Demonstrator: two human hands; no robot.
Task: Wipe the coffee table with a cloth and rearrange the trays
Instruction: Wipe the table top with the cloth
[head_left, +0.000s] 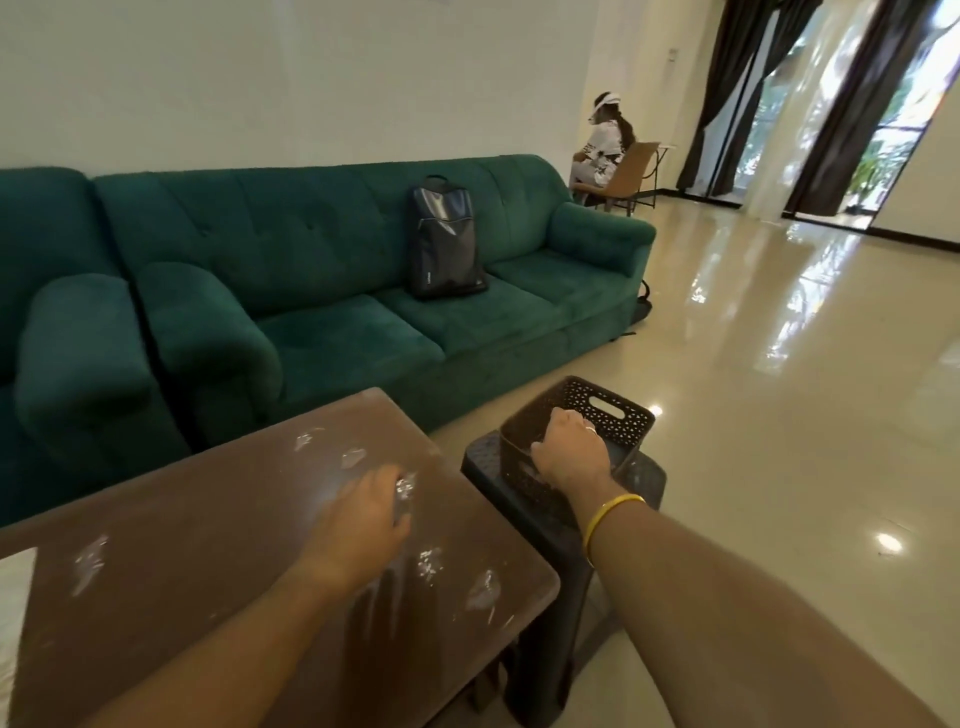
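The brown coffee table (208, 545) fills the lower left, its top marked with several pale smears. My left hand (363, 514) rests palm down on the tabletop near its right edge, fingers on a shiny smear. My right hand (571, 447) grips the near rim of a dark perforated basket tray (608, 410). That tray sits on a black plastic stool (550, 519) just right of the table. A white cloth or paper (13, 613) shows at the table's far left edge.
A green sofa (322, 270) runs behind the table with a dark backpack (444, 239) on its seat. A second person sits on a chair (623, 176) in the far corner. Glossy tiled floor (779, 389) spreads to the right.
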